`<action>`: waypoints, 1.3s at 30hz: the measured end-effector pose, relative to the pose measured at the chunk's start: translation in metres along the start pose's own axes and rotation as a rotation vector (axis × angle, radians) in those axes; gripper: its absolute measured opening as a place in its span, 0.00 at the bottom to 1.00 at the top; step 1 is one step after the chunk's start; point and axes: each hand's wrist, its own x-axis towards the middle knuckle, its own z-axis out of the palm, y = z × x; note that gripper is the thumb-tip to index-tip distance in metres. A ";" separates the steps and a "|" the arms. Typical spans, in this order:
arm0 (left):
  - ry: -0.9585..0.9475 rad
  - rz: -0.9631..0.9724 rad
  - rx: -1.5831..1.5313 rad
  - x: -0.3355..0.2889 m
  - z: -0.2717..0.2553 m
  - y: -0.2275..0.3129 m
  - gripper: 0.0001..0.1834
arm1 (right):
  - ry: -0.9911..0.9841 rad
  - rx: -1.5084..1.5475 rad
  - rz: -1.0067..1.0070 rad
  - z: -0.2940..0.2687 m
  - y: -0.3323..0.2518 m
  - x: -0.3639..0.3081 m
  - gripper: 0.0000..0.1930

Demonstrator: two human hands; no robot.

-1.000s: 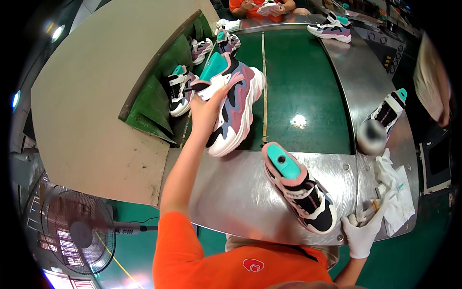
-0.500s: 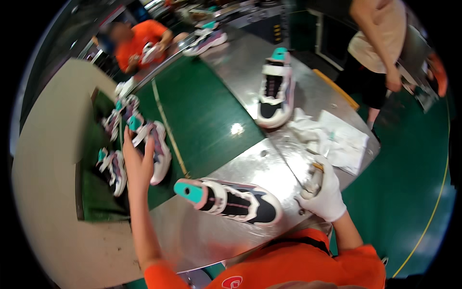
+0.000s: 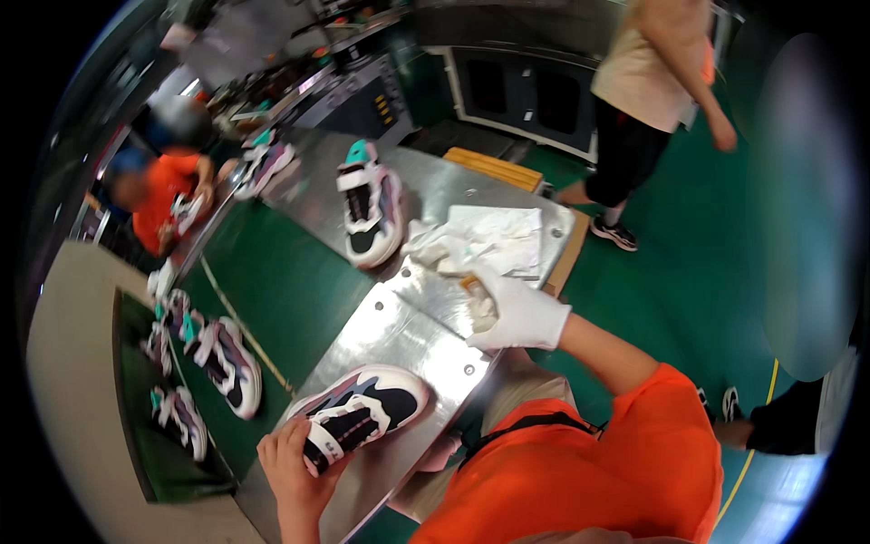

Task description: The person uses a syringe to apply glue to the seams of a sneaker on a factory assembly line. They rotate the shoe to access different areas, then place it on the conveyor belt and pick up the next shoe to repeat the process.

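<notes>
Near me on the metal table lies a white, black and grey-purple sneaker, its toe pointing right. The bare fingers of my left hand are wrapped round its ankle end, by the white strap. My right hand, in a white glove, is closed round a pale, crumpled-looking wad with a brownish piece at its top; its exact kind is unclear. Just beyond this hand lie white cloths. A second sneaker with a turquoise tab stands on the metal farther off.
On the green belt to the left sits another sneaker; more stand by the beige panel. One sneaker rests at the far end. A person in orange handles a shoe there. Another person stands beyond the table's right side.
My left hand has left the sneaker on the belt and now grips the near one, which has turned and shifted. My gloved hand is closer to the cloths. The view has swung right.
</notes>
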 end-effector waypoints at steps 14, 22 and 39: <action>0.183 -0.215 0.140 -0.055 0.020 0.056 0.17 | -0.471 0.780 0.019 0.012 -0.061 0.006 0.39; 0.204 -0.266 0.136 -0.073 0.024 0.062 0.09 | -1.039 1.087 0.109 0.085 -0.106 0.054 0.48; 0.179 -0.291 0.065 -0.075 0.023 0.061 0.14 | -1.146 1.096 0.364 0.089 -0.112 0.068 0.61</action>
